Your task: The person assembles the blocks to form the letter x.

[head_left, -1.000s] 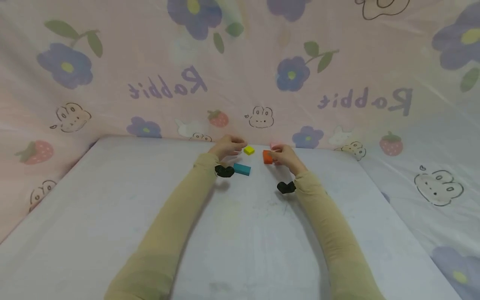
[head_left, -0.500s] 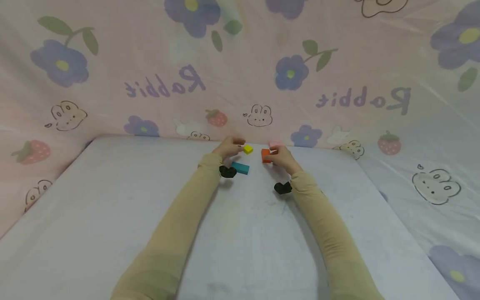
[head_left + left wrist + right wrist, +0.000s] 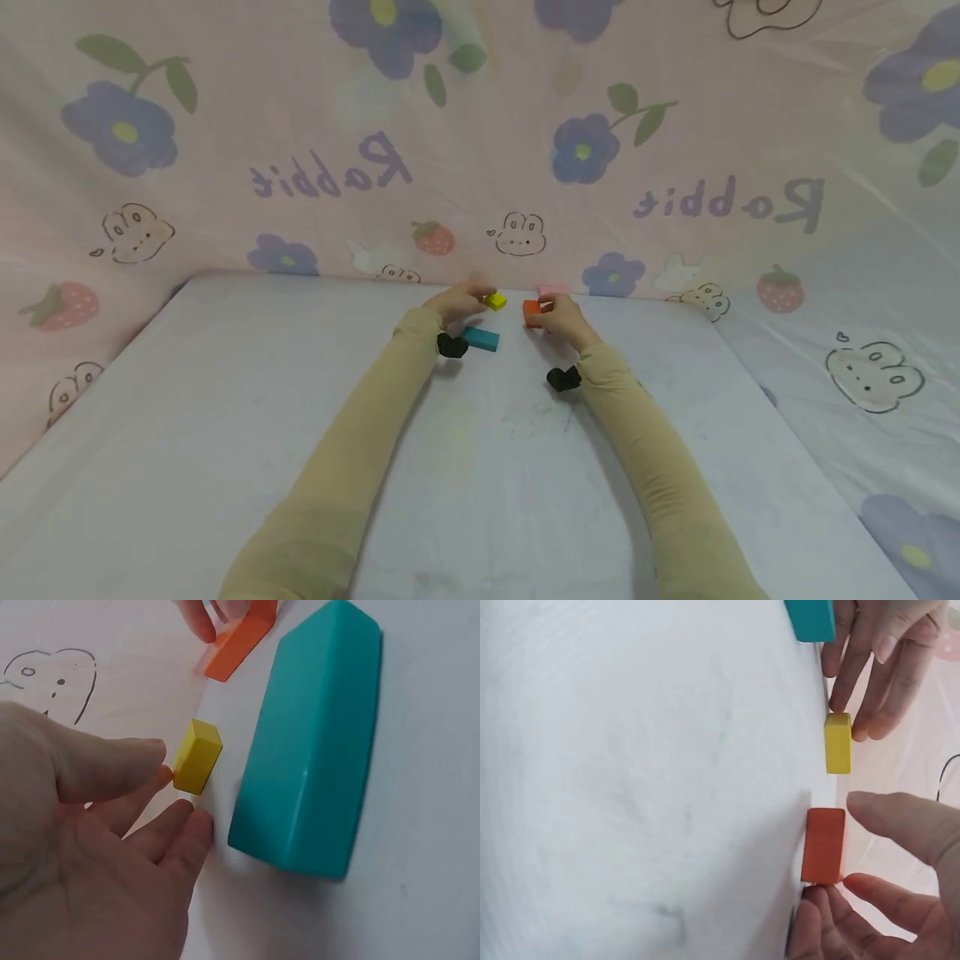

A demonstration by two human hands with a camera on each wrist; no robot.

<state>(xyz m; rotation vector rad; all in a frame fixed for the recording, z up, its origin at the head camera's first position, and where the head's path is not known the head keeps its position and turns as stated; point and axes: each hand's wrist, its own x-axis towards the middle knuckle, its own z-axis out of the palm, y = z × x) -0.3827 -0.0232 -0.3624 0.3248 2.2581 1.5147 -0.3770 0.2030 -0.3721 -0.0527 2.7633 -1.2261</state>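
A small yellow block (image 3: 496,301) stands at the back of the table, with my left hand (image 3: 459,302) just left of it. In the left wrist view the index fingertip touches or nearly touches the yellow block (image 3: 197,757), and the thumb lies beside it. My right hand (image 3: 564,318) is at the right side of an orange block (image 3: 532,313). Seen from the right wrist, fingers touch the lower end of the orange block (image 3: 823,846), while the thumb extends past its other end with a slight gap. A teal block (image 3: 481,338) lies near the left wrist.
A pink block (image 3: 551,290) sits behind the right hand, partly hidden. The white tabletop (image 3: 465,467) ends at a patterned cloth (image 3: 480,150) close behind the blocks. Dark wrist-worn pieces hang beneath both sleeves.
My left hand has shifted right, its fingertips closer to the yellow block. My right hand has moved slightly left against the orange block. The blocks stay in place.
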